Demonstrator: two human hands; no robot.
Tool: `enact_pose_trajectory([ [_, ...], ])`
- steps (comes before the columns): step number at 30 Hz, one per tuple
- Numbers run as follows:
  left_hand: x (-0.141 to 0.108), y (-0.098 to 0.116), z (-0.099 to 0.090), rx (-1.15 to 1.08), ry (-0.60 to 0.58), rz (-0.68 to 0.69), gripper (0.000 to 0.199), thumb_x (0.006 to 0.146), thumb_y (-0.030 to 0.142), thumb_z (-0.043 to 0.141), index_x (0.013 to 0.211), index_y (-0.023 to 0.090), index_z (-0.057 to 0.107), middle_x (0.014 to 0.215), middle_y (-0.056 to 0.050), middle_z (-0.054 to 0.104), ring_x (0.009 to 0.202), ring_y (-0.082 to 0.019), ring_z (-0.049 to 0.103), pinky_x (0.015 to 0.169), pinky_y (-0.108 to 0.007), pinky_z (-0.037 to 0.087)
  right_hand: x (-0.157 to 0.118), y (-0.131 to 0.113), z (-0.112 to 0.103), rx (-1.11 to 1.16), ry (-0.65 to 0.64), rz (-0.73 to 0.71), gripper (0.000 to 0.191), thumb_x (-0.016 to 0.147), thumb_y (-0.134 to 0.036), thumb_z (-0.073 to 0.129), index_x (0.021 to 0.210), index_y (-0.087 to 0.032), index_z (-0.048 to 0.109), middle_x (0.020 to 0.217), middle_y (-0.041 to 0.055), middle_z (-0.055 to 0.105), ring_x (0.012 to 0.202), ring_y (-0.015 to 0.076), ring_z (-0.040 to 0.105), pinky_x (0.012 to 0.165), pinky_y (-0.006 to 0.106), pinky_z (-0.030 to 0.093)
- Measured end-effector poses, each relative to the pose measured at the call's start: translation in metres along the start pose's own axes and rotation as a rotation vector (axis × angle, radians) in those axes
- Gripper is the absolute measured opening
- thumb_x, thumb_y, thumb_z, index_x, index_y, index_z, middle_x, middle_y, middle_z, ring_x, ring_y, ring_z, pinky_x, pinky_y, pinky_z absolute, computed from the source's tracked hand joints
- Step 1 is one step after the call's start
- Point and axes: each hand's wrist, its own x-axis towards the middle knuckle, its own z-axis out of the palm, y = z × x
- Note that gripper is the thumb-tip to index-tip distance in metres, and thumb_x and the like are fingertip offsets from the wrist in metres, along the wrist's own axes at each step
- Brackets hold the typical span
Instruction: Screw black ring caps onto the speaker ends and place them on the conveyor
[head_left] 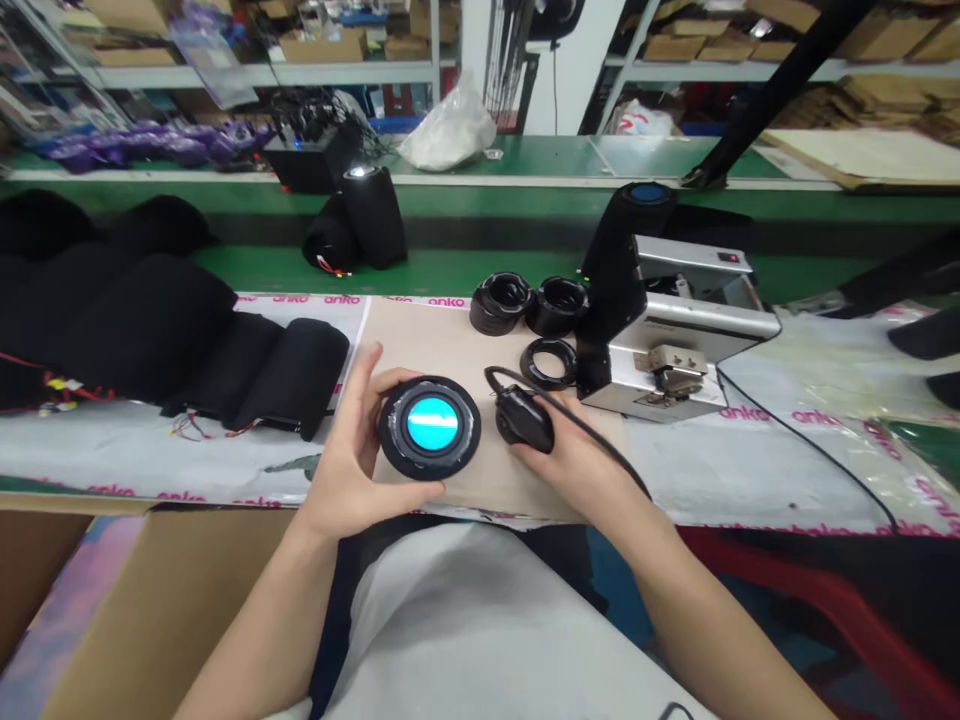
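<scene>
Fingers [358, 400] of my left hand [339, 485] spread wide round a black unit [430, 427] at eleven o'clock, hold unclear; my right hand [574, 450] grips a corded device [525, 420] at one. Judged underway: black rings [556, 324] beyond lie untouched.

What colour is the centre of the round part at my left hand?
The centre is bright cyan, seen best in the head view.
</scene>
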Motion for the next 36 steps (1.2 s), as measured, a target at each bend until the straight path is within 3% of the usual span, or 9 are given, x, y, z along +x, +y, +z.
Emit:
enact_pose_trajectory([
  [3, 0.000, -0.004, 0.004, -0.088, -0.044, 0.086, 0.099, 0.074, 0.040, 0.095, 0.159, 0.030, 0.044, 0.151, -0.018, 0.061, 0.139, -0.037, 0.065, 0.114, -0.050, 0.058, 0.004, -0.009, -0.021, 0.259, -0.005, 0.038, 0.055, 0.087, -0.041, 0.084, 0.135, -0.028, 0.060, 0.104, 0.0034, 0.075, 0.081, 0.0230, 0.076, 0.070, 0.034, 0.063],
  [6, 0.007, -0.012, 0.005, -0.164, -0.076, 0.131, 0.088, 0.072, 0.048, 0.094, 0.147, 0.028, 0.050, 0.147, -0.020, 0.065, 0.135, -0.039, 0.068, 0.112, -0.055, 0.059, 0.008, -0.027, -0.031, 0.832, -0.090, 0.067, 0.067, 0.080, -0.044, 0.092, 0.134, -0.026, 0.057, 0.073, -0.0018, 0.070, 0.054, 0.0189, 0.067, 0.052, 0.029, 0.057],
  [11, 0.019, -0.026, 0.002, -0.199, -0.116, 0.097, 0.090, 0.071, 0.071, 0.086, 0.142, 0.023, 0.061, 0.148, -0.023, 0.066, 0.137, -0.045, 0.067, 0.111, -0.059, 0.059, 0.014, -0.049, -0.021, 1.322, -0.239, -0.036, 0.068, 0.075, -0.036, 0.098, 0.124, -0.022, 0.053, 0.076, 0.0008, 0.073, 0.065, 0.0218, 0.074, 0.051, 0.026, 0.058],
  [14, 0.008, -0.027, 0.009, -0.132, 0.042, 0.085, 0.088, 0.083, 0.069, 0.076, 0.155, 0.022, 0.057, 0.156, -0.021, 0.061, 0.148, -0.044, 0.058, 0.120, -0.058, 0.052, 0.014, -0.050, -0.013, 1.304, -0.268, -0.023, 0.073, 0.074, -0.034, 0.100, 0.131, -0.022, 0.056, 0.087, 0.0024, 0.076, 0.070, 0.0218, 0.077, 0.055, 0.026, 0.061],
  [18, -0.017, -0.017, 0.033, -0.086, 0.150, 0.050, 0.120, 0.081, 0.057, 0.088, 0.174, 0.033, 0.017, 0.165, -0.018, 0.052, 0.149, -0.040, 0.058, 0.122, -0.057, 0.051, 0.011, -0.048, -0.015, 1.106, -0.272, -0.061, 0.077, 0.069, -0.031, 0.103, 0.136, -0.027, 0.065, 0.107, 0.0035, 0.078, 0.083, 0.0212, 0.078, 0.069, 0.030, 0.066],
  [23, -0.015, -0.003, 0.044, 0.009, 0.213, -0.035, 0.107, 0.066, 0.045, 0.102, 0.157, 0.029, 0.047, 0.155, -0.016, 0.060, 0.141, -0.038, 0.065, 0.116, -0.051, 0.057, 0.012, -0.050, -0.037, 0.912, -0.168, -0.242, 0.076, 0.069, -0.030, 0.103, 0.137, -0.032, 0.070, 0.153, 0.0016, 0.063, 0.136, 0.0297, 0.065, 0.121, 0.046, 0.055],
  [29, -0.004, -0.001, 0.030, -0.019, 0.078, 0.014, 0.104, 0.070, 0.040, 0.100, 0.158, 0.030, 0.046, 0.158, -0.015, 0.059, 0.146, -0.039, 0.061, 0.120, -0.052, 0.055, 0.018, -0.062, -0.068, 0.472, -0.245, -0.377, 0.073, 0.076, -0.027, 0.096, 0.140, -0.043, 0.066, 0.143, -0.0072, 0.068, 0.134, 0.0267, 0.067, 0.109, 0.038, 0.062],
  [33, 0.001, 0.001, 0.029, -0.048, 0.065, 0.046, 0.111, 0.068, 0.043, 0.101, 0.161, 0.030, 0.043, 0.158, -0.015, 0.059, 0.146, -0.041, 0.061, 0.119, -0.054, 0.055, 0.027, -0.077, -0.078, 0.426, -0.373, -0.490, 0.066, 0.077, -0.020, 0.091, 0.135, -0.039, 0.066, 0.127, -0.0074, 0.073, 0.112, 0.0200, 0.074, 0.093, 0.028, 0.065],
  [36, 0.003, 0.001, 0.028, -0.054, 0.072, 0.063, 0.110, 0.067, 0.044, 0.102, 0.160, 0.033, 0.044, 0.158, -0.012, 0.060, 0.145, -0.040, 0.062, 0.120, -0.054, 0.054, 0.033, -0.083, -0.081, 0.390, -0.412, -0.564, 0.076, 0.077, -0.014, 0.089, 0.141, -0.045, 0.063, 0.134, -0.0106, 0.071, 0.119, 0.0170, 0.072, 0.098, 0.023, 0.063],
])
